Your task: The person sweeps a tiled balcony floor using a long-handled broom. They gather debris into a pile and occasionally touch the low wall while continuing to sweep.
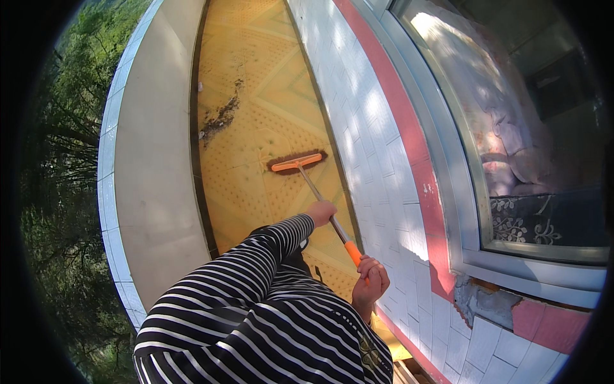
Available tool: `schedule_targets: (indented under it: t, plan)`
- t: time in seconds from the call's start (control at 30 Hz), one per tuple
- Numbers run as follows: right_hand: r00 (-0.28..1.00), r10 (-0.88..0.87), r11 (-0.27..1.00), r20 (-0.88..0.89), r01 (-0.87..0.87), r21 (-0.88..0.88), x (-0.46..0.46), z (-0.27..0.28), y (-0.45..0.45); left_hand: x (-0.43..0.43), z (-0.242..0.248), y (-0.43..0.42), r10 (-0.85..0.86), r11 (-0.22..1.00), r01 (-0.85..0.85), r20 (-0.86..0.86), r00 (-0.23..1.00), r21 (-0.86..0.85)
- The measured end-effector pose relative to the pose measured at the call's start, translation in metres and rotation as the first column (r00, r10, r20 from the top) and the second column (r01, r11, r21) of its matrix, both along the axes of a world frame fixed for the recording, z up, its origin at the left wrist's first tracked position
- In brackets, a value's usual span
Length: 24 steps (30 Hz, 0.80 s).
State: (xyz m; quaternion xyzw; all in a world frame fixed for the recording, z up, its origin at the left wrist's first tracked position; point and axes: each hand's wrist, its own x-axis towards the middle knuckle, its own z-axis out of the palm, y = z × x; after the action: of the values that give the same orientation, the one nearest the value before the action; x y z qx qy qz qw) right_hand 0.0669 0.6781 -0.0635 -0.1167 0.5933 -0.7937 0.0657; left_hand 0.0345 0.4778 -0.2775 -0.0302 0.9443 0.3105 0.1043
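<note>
My left hand [321, 212] is wrapped around the metal handle of a push broom [312, 185], partway down the pole. Higher up, my right hand [371, 283] grips the orange sleeve at the handle's top end. The broom's orange head [296, 162] with reddish-brown bristles rests on the yellow patterned floor [268, 201], close to the tiled wall on the right. Ahead and to the left of the broom head lies a streak of dark dirt and debris [220, 117], apart from the bristles.
A low pale parapet [158, 158] with a light-blue tiled top bounds the narrow walkway on the left, with trees beyond. On the right runs a white tiled wall [383, 182] with a pink band below a metal-framed window [467, 206]. Broken tile [491, 300] shows under the sill.
</note>
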Motion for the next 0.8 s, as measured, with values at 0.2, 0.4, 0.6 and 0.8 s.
schedule_targets:
  t: [0.2,0.4,0.6,0.8]
  plan:
    - [0.980,-0.147,0.987,0.136,0.155,-0.050,0.008,0.008,0.015,0.003,0.016,-0.005,-0.077,0.994,0.084,0.105,0.992,-0.064]
    - [0.960,-0.280,0.959,0.019,0.279,0.043,0.025,0.079,0.051,0.015,0.060,0.061,-0.301,0.927,0.322,-0.129,0.945,0.195]
    - [0.988,-0.127,0.988,-0.087,0.134,0.074,0.030,0.096,-0.014,0.023,0.068,0.036,-0.389,0.838,0.413,-0.141,0.910,0.356]
    - [0.999,0.020,1.000,-0.033,-0.020,0.020,0.006,0.069,-0.137,0.019,0.035,-0.099,-0.156,0.955,0.172,-0.082,0.984,0.243]
